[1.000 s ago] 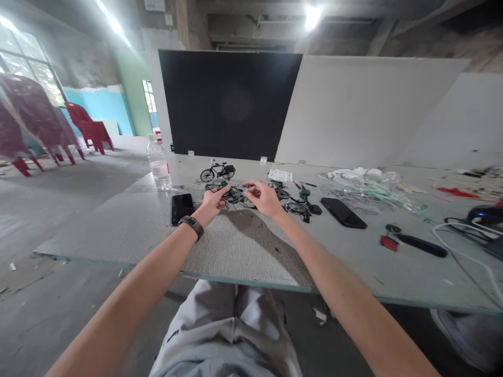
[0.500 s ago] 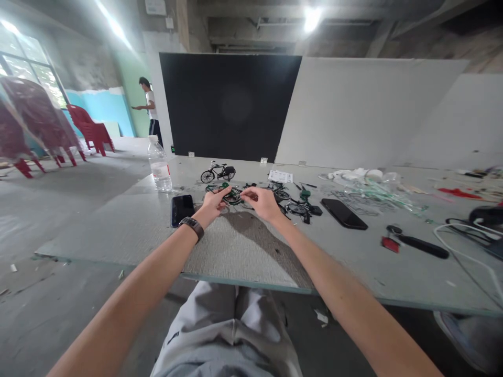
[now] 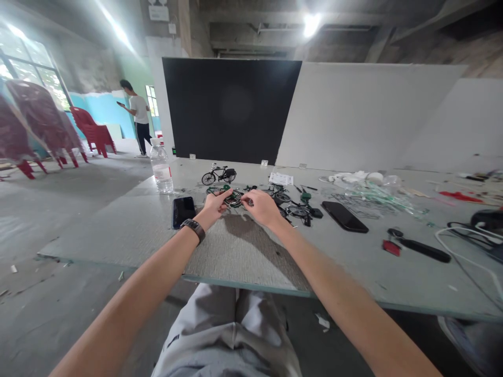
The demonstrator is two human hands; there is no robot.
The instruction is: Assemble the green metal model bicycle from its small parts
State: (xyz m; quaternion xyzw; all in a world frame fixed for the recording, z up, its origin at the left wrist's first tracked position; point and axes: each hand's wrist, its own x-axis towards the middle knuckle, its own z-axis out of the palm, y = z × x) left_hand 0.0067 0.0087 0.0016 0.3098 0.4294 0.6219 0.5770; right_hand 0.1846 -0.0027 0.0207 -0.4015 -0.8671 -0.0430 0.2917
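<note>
Between my hands is a green model bicycle (image 3: 234, 198), partly hidden by my fingers. My left hand (image 3: 214, 204) grips it from the left, thumb on top. At its right side my right hand (image 3: 261, 204) is closed in a pinch; whatever sits between the fingertips is too small to make out. Just behind stands a black model bicycle (image 3: 219, 174), upright on its wheels. More bicycle parts (image 3: 298, 210), black and green with spoked wheels, lie right of my right hand.
A phone (image 3: 183, 211) lies by my left wrist and another phone (image 3: 345, 216) to the right. A water bottle (image 3: 161, 170) stands at the left. A printed sheet (image 3: 281, 179), plastic wrapping (image 3: 387, 193) and a black-handled tool (image 3: 424, 250) are on the table. A person (image 3: 137, 115) stands far left.
Both hands stay at the bicycle, with the right fingers shifted only slightly. The person in the background has moved left. The whole view has tilted a little.
</note>
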